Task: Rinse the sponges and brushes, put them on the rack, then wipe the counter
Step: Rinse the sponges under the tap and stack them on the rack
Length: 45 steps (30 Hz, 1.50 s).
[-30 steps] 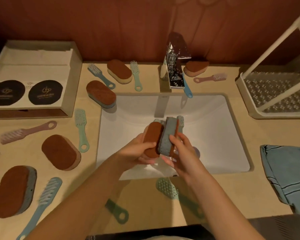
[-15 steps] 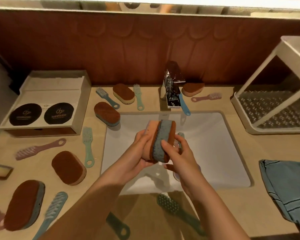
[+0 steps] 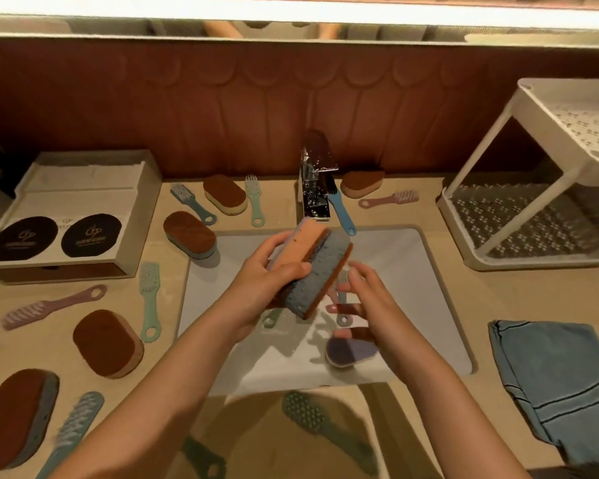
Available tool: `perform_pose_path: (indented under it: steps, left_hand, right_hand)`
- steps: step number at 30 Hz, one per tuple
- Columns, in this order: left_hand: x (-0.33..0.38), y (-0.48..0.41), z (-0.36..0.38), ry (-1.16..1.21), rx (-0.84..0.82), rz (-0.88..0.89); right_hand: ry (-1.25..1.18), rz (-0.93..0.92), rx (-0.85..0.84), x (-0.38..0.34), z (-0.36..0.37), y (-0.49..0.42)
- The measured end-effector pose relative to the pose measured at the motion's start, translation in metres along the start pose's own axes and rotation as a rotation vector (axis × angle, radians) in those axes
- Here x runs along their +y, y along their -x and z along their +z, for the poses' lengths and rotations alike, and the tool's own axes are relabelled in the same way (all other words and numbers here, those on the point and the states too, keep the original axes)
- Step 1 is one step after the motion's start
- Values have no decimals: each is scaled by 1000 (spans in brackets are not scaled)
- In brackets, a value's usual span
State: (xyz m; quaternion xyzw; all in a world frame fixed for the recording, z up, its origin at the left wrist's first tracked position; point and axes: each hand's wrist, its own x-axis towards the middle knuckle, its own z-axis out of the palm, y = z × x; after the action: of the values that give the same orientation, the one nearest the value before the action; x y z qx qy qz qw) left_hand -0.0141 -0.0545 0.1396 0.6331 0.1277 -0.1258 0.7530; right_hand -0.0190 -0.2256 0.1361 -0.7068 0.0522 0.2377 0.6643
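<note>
My left hand (image 3: 261, 283) grips two stacked sponges (image 3: 313, 266), one orange and one blue with a brown scrub face, over the white sink (image 3: 419, 267) just below the chrome faucet (image 3: 315, 181). My right hand (image 3: 367, 300) hovers beside them with fingers loosely spread, apart from the sponges. Small brushes (image 3: 339, 305) and another sponge (image 3: 350, 350) lie in the basin. The white rack (image 3: 526, 209) stands at the right. A blue cloth (image 3: 561, 385) lies on the counter at the near right.
Several brown-topped sponges (image 3: 108, 344) and pastel brushes (image 3: 149, 299) are scattered on the wooden counter left of and behind the sink. A green brush (image 3: 312, 416) lies on the near edge. An open cardboard box (image 3: 66, 216) sits at the far left.
Both sponges rose from low in the basin toward the faucet. My right hand let go of them and drew back to the right; my left hand now holds them alone.
</note>
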Motion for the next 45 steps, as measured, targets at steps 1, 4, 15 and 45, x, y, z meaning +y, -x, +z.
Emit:
perform_pose_path:
  steps: [1, 4, 15, 45]
  left_hand:
    - [6, 0, 3, -28, -24, 8]
    - [21, 2, 20, -204, -133, 73]
    - [22, 1, 96, -282, -87, 45]
    - [8, -19, 186, -1010, 542, 416]
  right_hand:
    - [-19, -24, 21, -6, -10, -2]
    - [-16, -125, 37, -25, -42, -6]
    - [55, -197, -90, -35, -103, -2]
    - [127, -220, 56, -20, -123, -32]
